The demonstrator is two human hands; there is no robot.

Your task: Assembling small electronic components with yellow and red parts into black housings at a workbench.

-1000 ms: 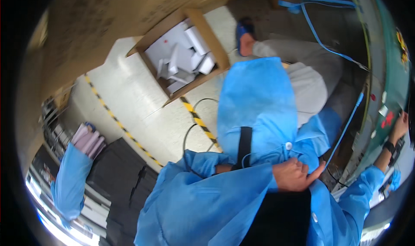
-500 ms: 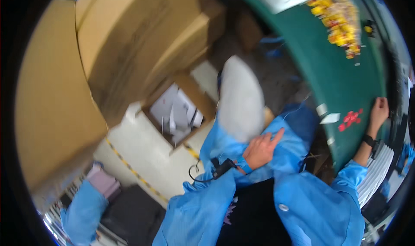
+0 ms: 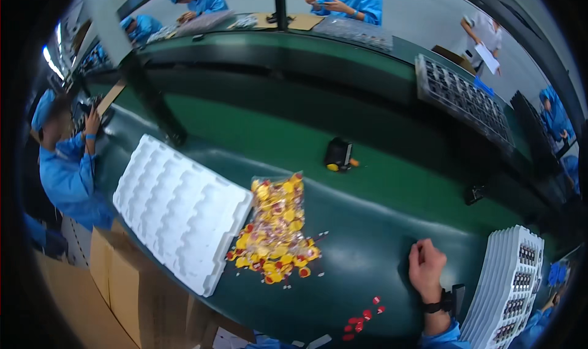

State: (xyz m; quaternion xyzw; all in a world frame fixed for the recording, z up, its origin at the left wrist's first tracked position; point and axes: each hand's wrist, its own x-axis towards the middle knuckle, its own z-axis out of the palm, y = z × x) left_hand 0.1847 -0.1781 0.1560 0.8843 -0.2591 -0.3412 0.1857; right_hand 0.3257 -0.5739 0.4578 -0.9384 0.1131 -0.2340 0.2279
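My right hand (image 3: pixel 427 264) rests on the dark green worktop, its fingers curled in, and nothing shows in them. A dark watch-like band circles the wrist below a blue sleeve. Several small red pieces (image 3: pixel 361 320) lie on the worktop to the left of this hand. Farther left, a clear plastic bag (image 3: pixel 278 205) holds yellow and red pieces. Loose yellow and red pieces (image 3: pixel 275 263) spill in a heap at its near end. My left hand is out of the picture.
A white moulded tray (image 3: pixel 180 217) lies at left, and a stack of white trays (image 3: pixel 505 288) with dark parts stands at right. Beyond runs a green belt carrying a black device (image 3: pixel 339 155). A co-worker (image 3: pixel 70 171) stands at far left; cardboard boxes (image 3: pixel 122 288) are lower left.
The view has swung up from the floor and my lap to the worktop and belt. My left hand, earlier over my lap with its index finger out, has left the picture.
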